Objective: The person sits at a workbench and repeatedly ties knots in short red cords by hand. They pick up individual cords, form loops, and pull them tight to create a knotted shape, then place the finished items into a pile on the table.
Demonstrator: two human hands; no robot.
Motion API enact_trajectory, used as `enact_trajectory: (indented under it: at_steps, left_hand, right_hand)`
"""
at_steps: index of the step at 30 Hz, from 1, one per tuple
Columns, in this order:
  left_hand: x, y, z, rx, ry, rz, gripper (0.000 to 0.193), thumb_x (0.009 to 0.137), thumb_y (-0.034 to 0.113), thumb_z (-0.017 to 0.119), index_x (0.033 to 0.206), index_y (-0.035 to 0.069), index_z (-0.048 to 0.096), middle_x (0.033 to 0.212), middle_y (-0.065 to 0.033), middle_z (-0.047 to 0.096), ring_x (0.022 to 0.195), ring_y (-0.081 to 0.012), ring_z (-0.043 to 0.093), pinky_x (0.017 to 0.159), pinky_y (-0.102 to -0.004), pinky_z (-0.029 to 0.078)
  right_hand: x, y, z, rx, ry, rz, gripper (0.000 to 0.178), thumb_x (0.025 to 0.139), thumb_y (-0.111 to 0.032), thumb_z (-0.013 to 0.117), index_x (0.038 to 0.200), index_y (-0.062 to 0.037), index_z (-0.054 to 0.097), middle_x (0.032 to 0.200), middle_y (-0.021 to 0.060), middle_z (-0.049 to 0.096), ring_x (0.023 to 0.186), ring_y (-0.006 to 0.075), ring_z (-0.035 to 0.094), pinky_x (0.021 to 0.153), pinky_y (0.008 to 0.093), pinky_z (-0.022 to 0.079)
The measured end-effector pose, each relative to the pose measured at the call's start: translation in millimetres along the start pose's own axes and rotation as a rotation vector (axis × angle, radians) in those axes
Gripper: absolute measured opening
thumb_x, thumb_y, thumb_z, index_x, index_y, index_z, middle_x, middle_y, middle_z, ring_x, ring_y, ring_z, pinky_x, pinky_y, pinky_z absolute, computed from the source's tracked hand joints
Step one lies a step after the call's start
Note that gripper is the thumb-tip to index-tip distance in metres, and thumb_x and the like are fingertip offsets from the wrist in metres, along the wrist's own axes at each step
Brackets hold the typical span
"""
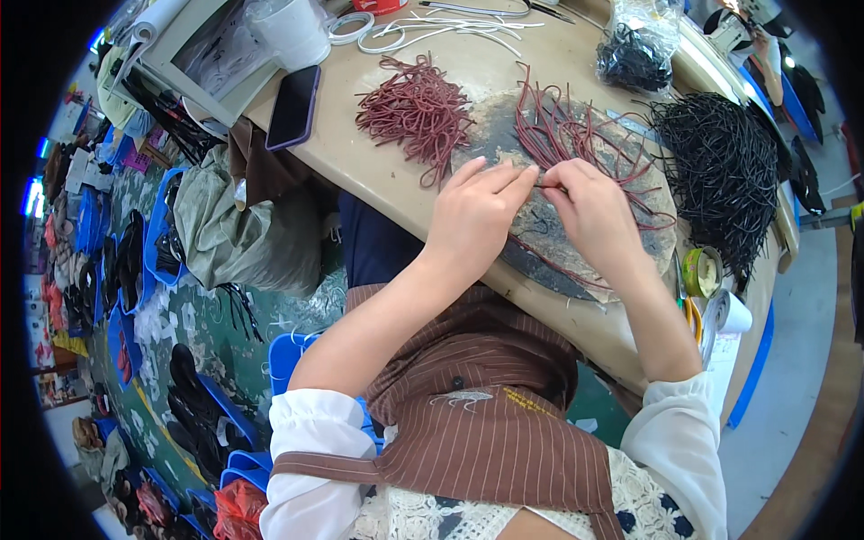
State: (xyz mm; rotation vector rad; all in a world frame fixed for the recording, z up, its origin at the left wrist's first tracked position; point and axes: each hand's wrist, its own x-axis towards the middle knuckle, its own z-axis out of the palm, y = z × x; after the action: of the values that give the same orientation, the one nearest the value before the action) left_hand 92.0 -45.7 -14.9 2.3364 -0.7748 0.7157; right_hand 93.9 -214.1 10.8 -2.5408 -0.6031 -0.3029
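Observation:
Over a round, worn grey-and-tan board (547, 270), my two hands meet fingertip to fingertip. My left hand (480, 209) is closed in a pinch, and my right hand (594, 214) pinches close beside it. A thin dark red cord (541, 182) shows between the fingertips; its ends are hidden by the fingers. Just beyond my right hand, loose dark red cords (551, 128) lie across the board, and some strands run under my hands to its near side. A tangled heap of dark red cords (409, 108) sits left of the board, its edge near my left hand.
Black cords (720, 171) are heaped right of the board, with a metal ruler (634, 128) between. A round tin (702, 272) and white roll (731, 312) stand at the near right. A phone (294, 108) lies far left; white cords (441, 34) and a plastic bag (635, 54) lie behind.

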Motion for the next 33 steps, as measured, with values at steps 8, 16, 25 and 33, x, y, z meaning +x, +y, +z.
enact_trajectory:
  at_steps: [8, 16, 25, 33]
  left_hand:
    - [4, 17, -61, -0.599, -0.132, -0.213, 0.017, 0.078, 0.012, 0.060, 0.092, 0.002, 0.064, 0.073, -0.0112, 0.061, 0.064, -0.0254, 0.059, 0.059, -0.0294, 0.046]
    - [-7, 24, -49, -1.488, -0.250, -0.834, 0.021, 0.086, 0.013, 0.054, 0.096, -0.004, 0.061, 0.090, -0.0082, 0.063, 0.079, -0.0117, 0.058, 0.072, -0.0232, 0.046]
    - [-8, 24, -49, -1.605, -0.331, -0.911, 0.025, 0.087, 0.014, 0.052, 0.102, -0.005, 0.057, 0.093, -0.0115, 0.062, 0.086, -0.0174, 0.060, 0.077, -0.0274, 0.049]
    - [-12, 30, -48, -1.405, -0.289, -0.861, 0.023, 0.087, 0.013, 0.052, 0.099, -0.005, 0.060, 0.088, -0.0095, 0.063, 0.082, -0.0145, 0.060, 0.075, -0.0257, 0.050]
  right_hand:
    - [1, -18, -80, 0.642, -0.376, -0.075, 0.014, 0.076, -0.011, 0.063, 0.086, -0.0018, 0.065, 0.070, 0.0050, 0.061, 0.058, 0.0100, 0.053, 0.052, 0.0216, 0.040]
    - [14, -45, -44, 1.063, -0.251, 0.325, 0.016, 0.078, -0.002, 0.060, 0.091, 0.0077, 0.057, 0.076, 0.0081, 0.061, 0.063, 0.0103, 0.060, 0.057, 0.0211, 0.049]
    - [11, -48, -34, 1.128, -0.161, 0.329, 0.012, 0.077, -0.002, 0.061, 0.085, 0.0054, 0.056, 0.074, 0.0072, 0.060, 0.057, 0.0104, 0.058, 0.054, 0.0207, 0.049]
    - [6, -43, -23, 1.187, -0.117, 0.352, 0.012, 0.076, -0.005, 0.064, 0.083, 0.0029, 0.057, 0.072, 0.0054, 0.060, 0.063, 0.0088, 0.058, 0.053, 0.0202, 0.049]
